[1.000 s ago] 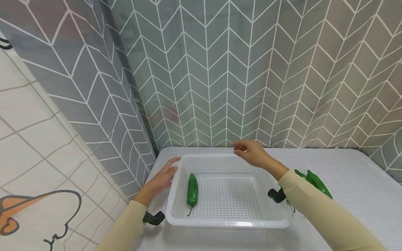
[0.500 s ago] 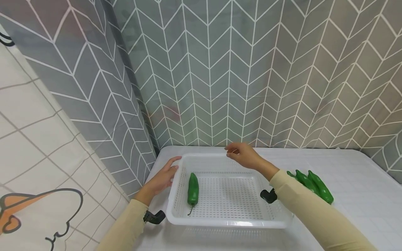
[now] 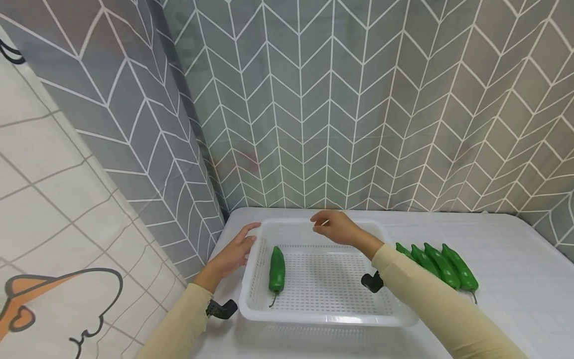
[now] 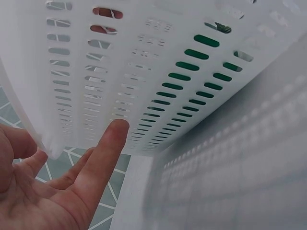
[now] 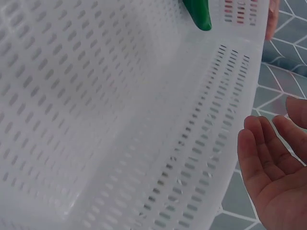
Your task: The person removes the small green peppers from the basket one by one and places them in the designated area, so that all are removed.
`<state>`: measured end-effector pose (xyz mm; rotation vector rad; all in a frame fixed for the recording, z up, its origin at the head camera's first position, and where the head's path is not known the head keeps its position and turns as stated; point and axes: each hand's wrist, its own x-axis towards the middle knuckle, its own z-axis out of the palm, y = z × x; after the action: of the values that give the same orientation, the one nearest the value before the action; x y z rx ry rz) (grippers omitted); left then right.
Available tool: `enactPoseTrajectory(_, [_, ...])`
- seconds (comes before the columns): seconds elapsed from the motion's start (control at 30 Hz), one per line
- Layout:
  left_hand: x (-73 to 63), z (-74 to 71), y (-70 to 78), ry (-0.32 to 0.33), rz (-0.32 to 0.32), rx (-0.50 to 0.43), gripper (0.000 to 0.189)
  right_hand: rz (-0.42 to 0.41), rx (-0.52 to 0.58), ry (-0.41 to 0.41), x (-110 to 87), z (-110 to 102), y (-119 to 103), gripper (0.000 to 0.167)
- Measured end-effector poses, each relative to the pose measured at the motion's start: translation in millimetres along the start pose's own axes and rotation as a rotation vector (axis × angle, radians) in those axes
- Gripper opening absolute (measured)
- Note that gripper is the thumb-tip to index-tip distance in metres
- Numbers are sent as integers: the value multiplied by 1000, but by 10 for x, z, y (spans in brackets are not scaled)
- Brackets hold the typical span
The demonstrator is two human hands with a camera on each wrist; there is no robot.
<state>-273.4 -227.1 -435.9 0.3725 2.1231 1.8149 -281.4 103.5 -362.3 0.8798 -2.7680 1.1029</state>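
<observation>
A green chili pepper [image 3: 277, 270] lies lengthwise near the left wall inside the white perforated plastic basket [image 3: 327, 320]; its dark green shows through the slots in the left wrist view. My left hand [image 3: 230, 257] is at the basket's back left corner; in the left wrist view a straight finger [image 4: 108, 153] lies against the outer wall. My right hand [image 3: 336, 227] hovers by the basket's far rim with its fingers loosely bent and nothing in them. In the right wrist view, the right hand [image 5: 276, 167] appears beside the rim, palm showing.
Several more green chili peppers [image 3: 444, 267] lie side by side on the white tabletop [image 3: 511, 289] to the basket's right, partly behind the right sleeve. A grey patterned curtain [image 3: 358, 124] hangs behind the table. White patterned fabric [image 3: 67, 209] hangs at the left.
My right hand has moved left along the basket's far rim, and its sleeve uncovers more of the chili peppers on the right. The left hand and the pepper in the basket stay put.
</observation>
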Motion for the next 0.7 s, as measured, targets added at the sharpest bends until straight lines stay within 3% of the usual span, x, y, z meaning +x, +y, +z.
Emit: enactPoseTrajectory(0.7, [-14, 28, 33, 8, -11, -2, 48, 118, 29, -117, 135, 365, -65, 29])
